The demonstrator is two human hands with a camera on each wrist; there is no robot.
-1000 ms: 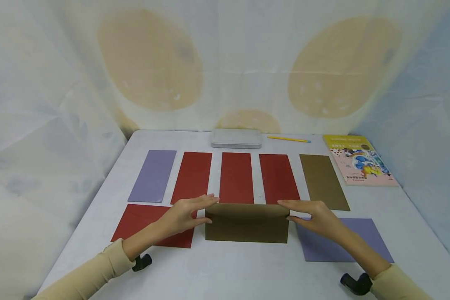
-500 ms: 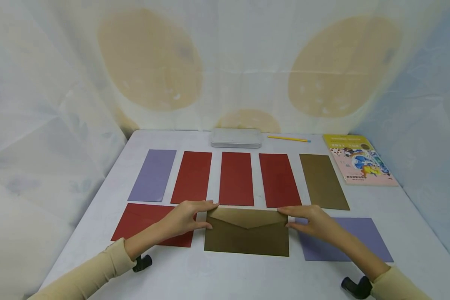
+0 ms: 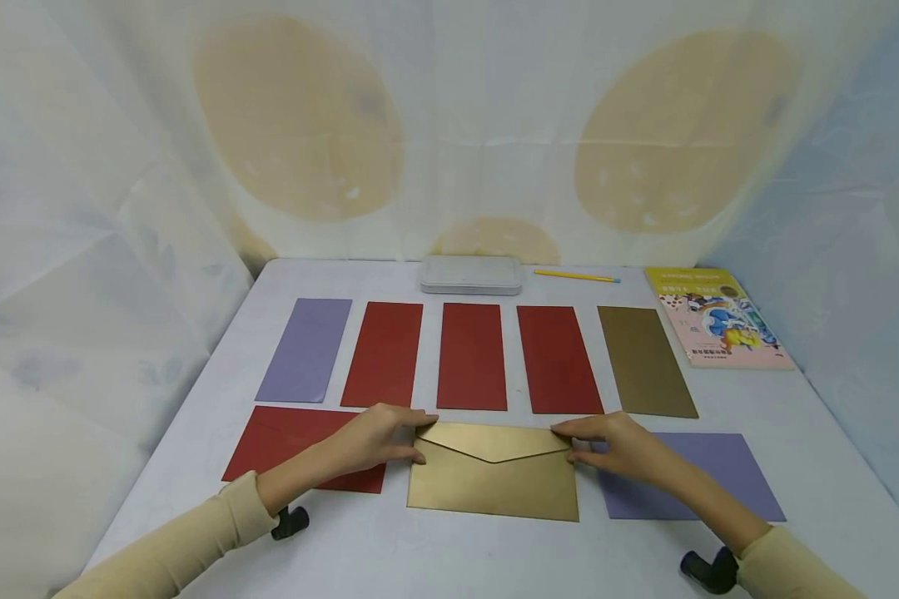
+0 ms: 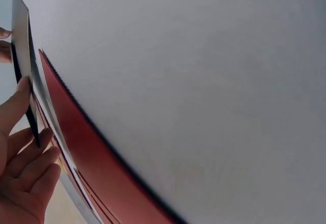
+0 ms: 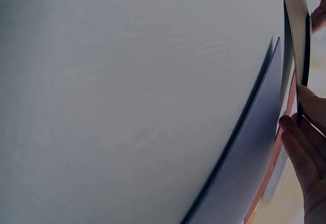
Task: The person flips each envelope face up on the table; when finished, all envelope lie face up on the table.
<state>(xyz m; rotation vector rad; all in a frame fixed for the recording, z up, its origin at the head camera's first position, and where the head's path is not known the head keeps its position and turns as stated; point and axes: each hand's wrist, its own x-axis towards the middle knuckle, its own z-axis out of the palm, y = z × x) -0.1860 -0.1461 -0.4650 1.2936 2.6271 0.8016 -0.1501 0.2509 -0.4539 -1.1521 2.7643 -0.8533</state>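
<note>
A gold envelope [image 3: 494, 487] with its pointed flap facing up lies between my two hands at the near middle of the table. My left hand [image 3: 374, 437] pinches its left side near the far corner, thumb on the near side and fingers along the far edge. At the opposite corner my right hand [image 3: 620, 445] pinches it the same way. Both wrist views show the gold envelope [image 4: 21, 35] held between thumb and fingers, tilted and raised at the held side. A red envelope [image 3: 292, 433] lies partly under my left forearm, and a purple envelope [image 3: 689, 474] under my right.
Behind the hands lie a row of a purple envelope [image 3: 304, 349], three red envelopes [image 3: 472, 358] and a gold one [image 3: 647, 362]. Farther back are a grey case [image 3: 470, 276], a yellow pencil [image 3: 577, 276] and a picture book [image 3: 722, 320] at the right edge.
The gold envelope has tilted from nearly upright to flatter, its face turning up toward the head camera and brightening. Both hands have lowered slightly with it.
</note>
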